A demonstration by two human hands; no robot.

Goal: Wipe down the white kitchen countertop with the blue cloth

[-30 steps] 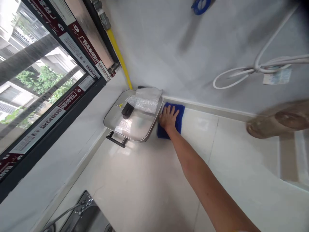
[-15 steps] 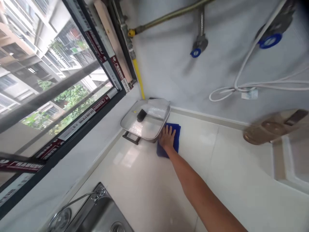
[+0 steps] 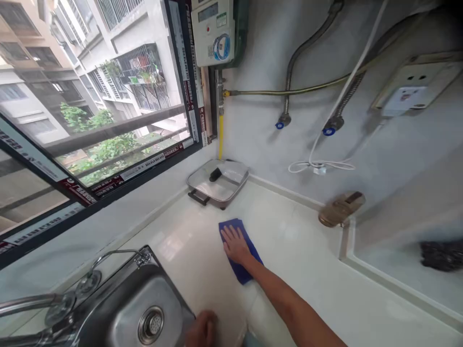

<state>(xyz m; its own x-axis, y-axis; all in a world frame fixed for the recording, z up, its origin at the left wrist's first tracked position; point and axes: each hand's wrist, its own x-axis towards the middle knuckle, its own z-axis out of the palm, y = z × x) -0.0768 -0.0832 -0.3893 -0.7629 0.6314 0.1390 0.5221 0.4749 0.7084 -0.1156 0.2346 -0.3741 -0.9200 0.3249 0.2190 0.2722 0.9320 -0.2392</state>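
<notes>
My right hand [image 3: 237,245] lies flat with its fingers spread on a folded blue cloth [image 3: 241,273], pressing it to the pale countertop [image 3: 278,217]. Beyond it, in the far corner, stands a rectangular electric pan [image 3: 231,193] under a glass lid [image 3: 202,180] with a black knob. At the bottom edge my left hand [image 3: 202,328] is closed, its fingers curled, beside the right rim of the steel sink [image 3: 164,284]. Part of that hand is out of frame, and what its fingers hold, if anything, is hidden.
A chrome faucet [image 3: 29,304] stands at the sink's left. A brown bottle-like object [image 3: 340,209] sits by the back wall at the right. Above hang a looped white cable [image 3: 321,165], hoses with blue-handled valves [image 3: 280,124] and a meter [image 3: 213,36]. A window fills the left.
The view has tilted up and widened. My right hand has drawn the blue cloth away from the pan and toward me. My left hand has come into view by the sink.
</notes>
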